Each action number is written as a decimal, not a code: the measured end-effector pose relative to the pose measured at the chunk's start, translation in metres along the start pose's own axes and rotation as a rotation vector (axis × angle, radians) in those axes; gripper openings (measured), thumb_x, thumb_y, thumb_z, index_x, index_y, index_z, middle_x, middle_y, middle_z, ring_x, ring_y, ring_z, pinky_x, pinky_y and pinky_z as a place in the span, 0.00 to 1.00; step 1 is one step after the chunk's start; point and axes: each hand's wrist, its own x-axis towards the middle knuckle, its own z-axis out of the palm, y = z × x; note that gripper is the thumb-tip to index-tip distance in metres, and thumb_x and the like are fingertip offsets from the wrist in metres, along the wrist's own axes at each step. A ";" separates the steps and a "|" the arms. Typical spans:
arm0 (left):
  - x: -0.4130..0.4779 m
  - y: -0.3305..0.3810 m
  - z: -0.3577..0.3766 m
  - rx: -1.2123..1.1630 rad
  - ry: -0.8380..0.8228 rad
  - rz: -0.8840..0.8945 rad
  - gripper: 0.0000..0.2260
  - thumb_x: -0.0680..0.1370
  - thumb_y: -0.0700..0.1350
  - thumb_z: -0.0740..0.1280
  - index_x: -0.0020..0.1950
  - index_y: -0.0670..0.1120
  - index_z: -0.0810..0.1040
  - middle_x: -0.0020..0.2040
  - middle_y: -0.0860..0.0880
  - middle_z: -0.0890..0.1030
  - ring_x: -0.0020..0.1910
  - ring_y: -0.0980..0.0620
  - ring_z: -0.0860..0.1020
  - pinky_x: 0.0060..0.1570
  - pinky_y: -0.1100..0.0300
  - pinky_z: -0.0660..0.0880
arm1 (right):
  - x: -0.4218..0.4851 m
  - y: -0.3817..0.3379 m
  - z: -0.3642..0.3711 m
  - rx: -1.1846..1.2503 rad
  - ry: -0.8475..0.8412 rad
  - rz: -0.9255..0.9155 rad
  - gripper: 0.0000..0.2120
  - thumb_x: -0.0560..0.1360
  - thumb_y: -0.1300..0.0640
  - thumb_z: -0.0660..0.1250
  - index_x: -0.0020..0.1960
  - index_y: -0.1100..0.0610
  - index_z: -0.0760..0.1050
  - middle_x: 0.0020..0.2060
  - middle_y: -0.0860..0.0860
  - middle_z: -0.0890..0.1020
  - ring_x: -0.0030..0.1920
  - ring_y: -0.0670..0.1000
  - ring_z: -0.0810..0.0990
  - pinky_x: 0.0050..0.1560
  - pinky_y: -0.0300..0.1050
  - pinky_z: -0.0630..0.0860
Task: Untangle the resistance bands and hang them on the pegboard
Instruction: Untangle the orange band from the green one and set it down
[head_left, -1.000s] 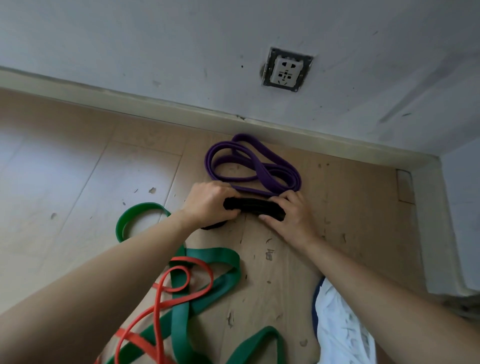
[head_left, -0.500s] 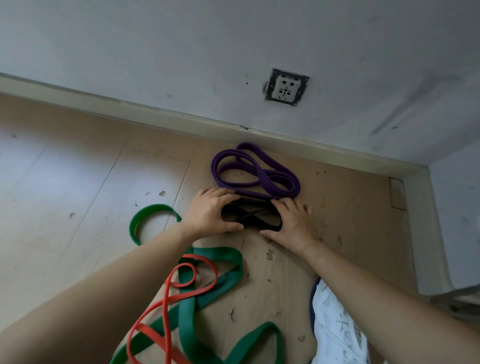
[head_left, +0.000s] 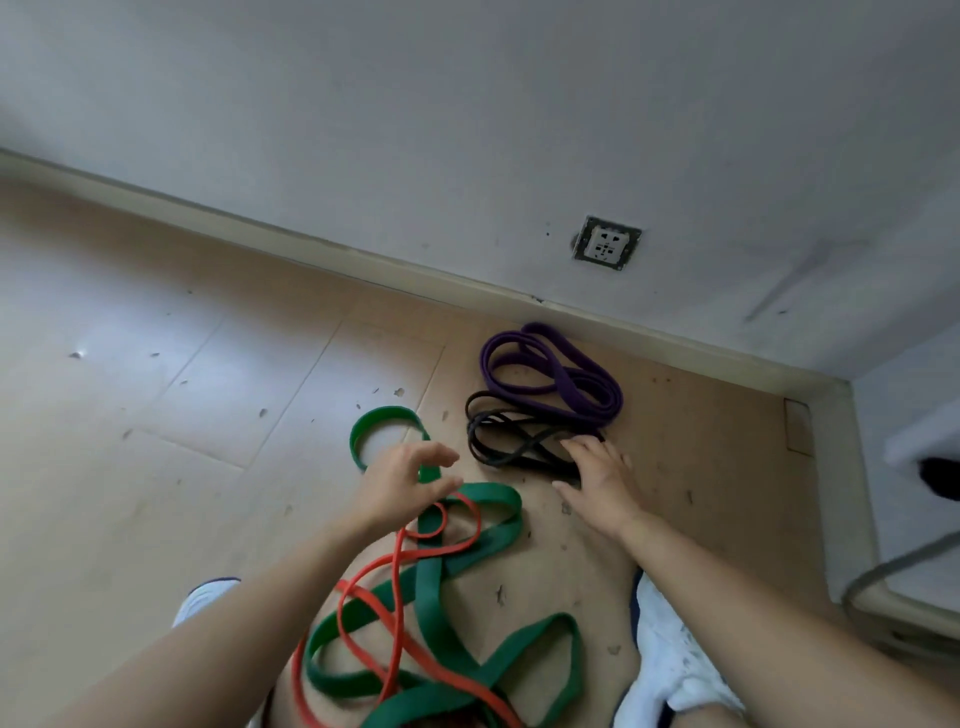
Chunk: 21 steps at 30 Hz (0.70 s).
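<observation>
Black thin rubber resistance band (head_left: 511, 437) lies loosely coiled; right hand (head_left: 597, 480) rests flat on it. Left hand (head_left: 405, 483) hovers open, empty, over wide green rubber band (head_left: 431, 603).

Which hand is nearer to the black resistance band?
Right. The right hand has its fingers on one end of the black band; the left hand is over the green band, apart from the black one.
</observation>
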 end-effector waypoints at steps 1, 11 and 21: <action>-0.011 -0.003 0.001 -0.015 -0.005 -0.025 0.14 0.78 0.55 0.72 0.61 0.54 0.82 0.57 0.59 0.82 0.55 0.62 0.79 0.59 0.56 0.79 | -0.007 -0.005 0.002 0.038 -0.010 -0.005 0.28 0.79 0.46 0.68 0.76 0.52 0.67 0.71 0.49 0.71 0.70 0.54 0.68 0.72 0.52 0.64; -0.087 -0.053 0.032 0.157 -0.121 -0.379 0.35 0.74 0.61 0.71 0.78 0.64 0.59 0.81 0.47 0.57 0.78 0.39 0.56 0.74 0.40 0.62 | -0.054 -0.055 0.043 0.288 -0.306 -0.086 0.42 0.74 0.47 0.73 0.81 0.44 0.55 0.80 0.49 0.59 0.79 0.52 0.60 0.78 0.49 0.60; -0.097 -0.073 0.024 0.007 -0.251 -0.405 0.14 0.73 0.45 0.74 0.56 0.58 0.78 0.56 0.52 0.81 0.54 0.50 0.81 0.54 0.51 0.80 | -0.033 -0.070 0.047 0.080 -0.424 -0.081 0.34 0.74 0.45 0.74 0.77 0.48 0.66 0.65 0.48 0.68 0.64 0.54 0.76 0.66 0.50 0.73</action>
